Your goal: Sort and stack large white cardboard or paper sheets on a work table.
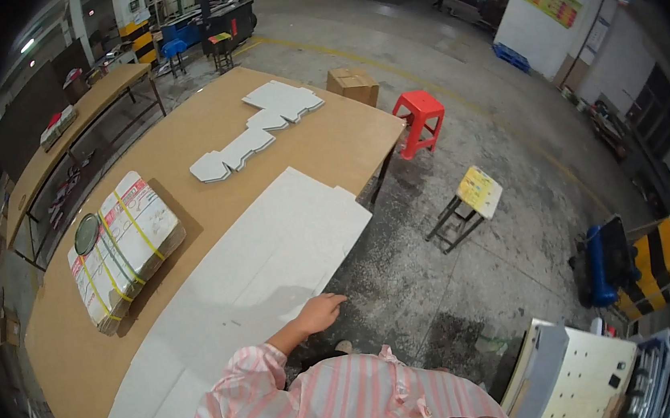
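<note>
As one left hand (320,313) hangs near white board (235,299), one bundle (134,228) alongside

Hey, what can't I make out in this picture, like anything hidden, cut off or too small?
Left hand, head view: its palm is hidden by the back of the hand, so I can't tell whether it holds anything.
Right hand, head view: I can't find it; the lower edge cuts off the body.
White sheet, head view: its near end is cut off by the lower edge.
Strapped bundle, head view: its contents are hidden by the wrapping.
</note>
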The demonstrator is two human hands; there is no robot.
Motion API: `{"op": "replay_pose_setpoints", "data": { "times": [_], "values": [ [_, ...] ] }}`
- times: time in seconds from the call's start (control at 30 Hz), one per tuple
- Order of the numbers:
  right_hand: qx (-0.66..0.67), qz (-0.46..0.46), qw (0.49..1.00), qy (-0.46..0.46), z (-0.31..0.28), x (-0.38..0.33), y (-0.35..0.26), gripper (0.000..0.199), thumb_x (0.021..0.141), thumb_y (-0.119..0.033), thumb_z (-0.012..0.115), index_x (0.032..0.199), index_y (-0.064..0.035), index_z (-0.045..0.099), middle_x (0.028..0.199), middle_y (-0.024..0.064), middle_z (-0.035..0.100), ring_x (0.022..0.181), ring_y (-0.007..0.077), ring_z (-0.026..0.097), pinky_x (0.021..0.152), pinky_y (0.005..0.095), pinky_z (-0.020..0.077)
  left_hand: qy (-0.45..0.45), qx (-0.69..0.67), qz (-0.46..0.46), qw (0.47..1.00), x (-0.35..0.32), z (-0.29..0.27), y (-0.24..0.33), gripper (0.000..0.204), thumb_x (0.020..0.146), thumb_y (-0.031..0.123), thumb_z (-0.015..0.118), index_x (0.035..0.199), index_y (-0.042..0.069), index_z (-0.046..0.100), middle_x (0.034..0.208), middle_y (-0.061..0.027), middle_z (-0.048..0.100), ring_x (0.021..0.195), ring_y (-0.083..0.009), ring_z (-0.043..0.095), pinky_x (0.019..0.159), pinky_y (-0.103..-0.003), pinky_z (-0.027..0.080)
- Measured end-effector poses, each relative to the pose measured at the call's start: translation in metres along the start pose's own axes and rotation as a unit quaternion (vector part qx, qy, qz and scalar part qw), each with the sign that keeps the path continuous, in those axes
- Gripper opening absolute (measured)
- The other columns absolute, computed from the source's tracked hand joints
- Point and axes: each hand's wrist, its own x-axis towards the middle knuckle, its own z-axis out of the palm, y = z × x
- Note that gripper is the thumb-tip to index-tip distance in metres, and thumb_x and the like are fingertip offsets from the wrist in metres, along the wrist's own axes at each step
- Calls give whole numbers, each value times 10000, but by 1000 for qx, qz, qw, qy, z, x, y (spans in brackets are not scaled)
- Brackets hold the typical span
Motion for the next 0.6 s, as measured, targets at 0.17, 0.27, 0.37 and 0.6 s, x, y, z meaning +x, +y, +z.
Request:
{"op": "replay_pose_setpoints", "data": {
  "times": [0.17,0.27,0.37,0.6],
  "values": [
    [86,174,979,-62,-24,36,128,253,694,-334,586,658,-85,615,677,106,608,650,272,611,535,420,459,-71,20,64,995,107,-5,-13,314,780,142,457,1064,41,542,968,-179,576,879,-346,561,755,-441,451],
    [179,237,953,-56,-48,107,216,245,684,-313,589,618,-78,608,677,97,611,643,271,610,524,415,457,-75,32,1,997,162,-11,-18,319,787,148,463,1081,52,542,971,-167,581,890,-339,557,762,-434,448],
    [24,124,991,-48,-120,217,331,233,683,-297,588,612,-75,604,676,98,611,638,266,609,521,407,457,-47,31,-66,996,226,-14,-26,316,797,152,468,1089,60,545,984,-165,583,918,-330,549,785,-421,442],
    [-215,-136,967,-11,-300,452,452,211,680,-263,585,600,-68,597,675,101,612,628,256,608,515,391,456,210,-18,-242,947,303,-1,-58,267,788,154,488,1023,70,584,919,-162,608,854,-336,574,748,-431,454]
  ]
}}
